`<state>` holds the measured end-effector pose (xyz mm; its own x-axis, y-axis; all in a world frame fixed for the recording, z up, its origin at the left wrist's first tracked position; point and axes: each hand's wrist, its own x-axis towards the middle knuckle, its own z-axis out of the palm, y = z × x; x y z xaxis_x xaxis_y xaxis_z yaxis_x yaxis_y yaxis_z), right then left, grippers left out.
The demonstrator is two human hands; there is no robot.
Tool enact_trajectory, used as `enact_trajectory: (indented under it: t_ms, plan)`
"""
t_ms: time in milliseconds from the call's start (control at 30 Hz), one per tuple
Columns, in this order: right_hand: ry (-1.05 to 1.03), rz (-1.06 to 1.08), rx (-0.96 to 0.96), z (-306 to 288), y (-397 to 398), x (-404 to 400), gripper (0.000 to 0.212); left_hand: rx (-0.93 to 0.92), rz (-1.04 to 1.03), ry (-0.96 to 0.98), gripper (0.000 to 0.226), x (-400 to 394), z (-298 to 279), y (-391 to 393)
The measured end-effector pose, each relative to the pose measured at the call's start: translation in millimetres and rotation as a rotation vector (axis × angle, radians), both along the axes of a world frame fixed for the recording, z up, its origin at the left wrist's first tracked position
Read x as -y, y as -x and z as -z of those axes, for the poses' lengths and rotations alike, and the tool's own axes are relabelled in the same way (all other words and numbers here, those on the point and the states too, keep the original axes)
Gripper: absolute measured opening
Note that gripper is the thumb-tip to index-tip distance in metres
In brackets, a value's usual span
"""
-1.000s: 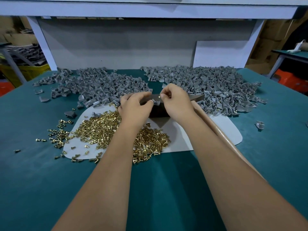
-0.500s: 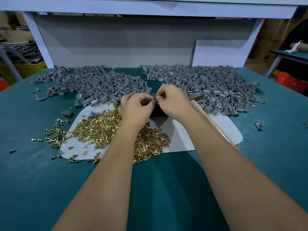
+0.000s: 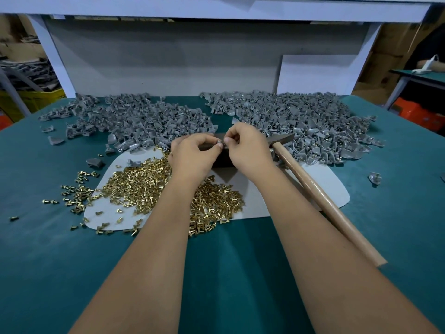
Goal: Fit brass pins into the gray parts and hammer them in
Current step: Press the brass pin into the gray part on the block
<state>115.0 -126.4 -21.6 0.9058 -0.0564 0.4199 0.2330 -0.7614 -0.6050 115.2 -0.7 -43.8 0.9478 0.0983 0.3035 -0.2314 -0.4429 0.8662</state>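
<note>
— Gray is all I can make out between the fingertips; what is each hand doing?

— Both pinch one small gray plastic part (image 3: 221, 142), held just above the dark metal block (image 3: 222, 158); the left hand (image 3: 192, 155) comes at it from the block's left, the right hand (image 3: 248, 150) from its right, fingers curled, tips almost touching; whether a pin is already seated in it is too small to tell.

— And the pins?

— The heap of short brass pins (image 3: 154, 189) lies on the white oval mat (image 3: 320, 186), left of the block and towards the person; the left hand is the nearer one.

— The hammer?

— The wooden-handled hammer (image 3: 320, 196) lies right of the block, head beside it, long axis running back towards the person under the right forearm; so the right hand is nearer, I judge.

— Loose stock?

— Two piles of gray parts (image 3: 301, 121) beyond the block, on the teal table (image 3: 216, 273).
</note>
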Motion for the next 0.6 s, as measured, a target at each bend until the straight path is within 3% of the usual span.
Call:
enact_trajectory:
  t_ms: [167,267,467,600]
  plan:
    - [0.227,0.043,0.06,-0.3,0.6,-1.3,0.004,-0.017,0.008,0.037,0.004,0.7,0.4,-1.3]
    - [0.366,0.059,0.093,-3.1,0.8,-3.1,0.011,-0.016,0.024,0.049,0.007,1.0,0.0,0.1]
    - [0.41,0.058,0.083,-6.4,4.5,-5.1,0.015,-0.021,0.001,0.027,0.015,1.3,-0.6,0.3]
    - [0.478,0.039,0.153,-5.2,7.0,-6.7,0.013,-0.071,-0.021,0.008,0.008,0.8,-0.1,0.7]
